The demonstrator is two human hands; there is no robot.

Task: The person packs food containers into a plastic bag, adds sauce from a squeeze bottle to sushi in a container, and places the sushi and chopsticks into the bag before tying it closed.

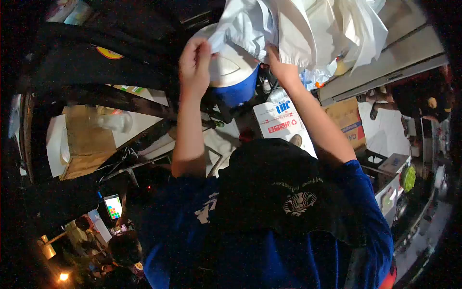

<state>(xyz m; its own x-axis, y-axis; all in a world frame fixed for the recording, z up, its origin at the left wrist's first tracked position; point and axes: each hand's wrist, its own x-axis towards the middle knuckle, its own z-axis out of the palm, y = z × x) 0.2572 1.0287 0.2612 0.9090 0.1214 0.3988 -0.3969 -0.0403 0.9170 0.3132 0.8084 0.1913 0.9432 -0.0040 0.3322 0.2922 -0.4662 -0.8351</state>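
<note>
My left hand point(195, 65) has its fingers curled closed at the left corner of a crinkled white plastic bag point(248, 26). On the bag's lower edge, my right hand point(283, 67) grips with thumb and fingers partly hidden by the folds. The bag is stretched between both hands, in front of a blue round cooler point(236, 91) with a white lid point(228, 65). More white bags point(332, 29) hang to the right of my right hand. Below the cooler sits a white carton point(279, 118) with blue and red print.
A brown cardboard box point(346, 120) stands right of my right forearm. An opened cardboard piece point(89, 139) lies at the left. Lower left, a lit phone screen point(113, 207) shows coloured blocks. A grey ledge point(385, 72) runs along the upper right, with a person's foot point(374, 111) below it.
</note>
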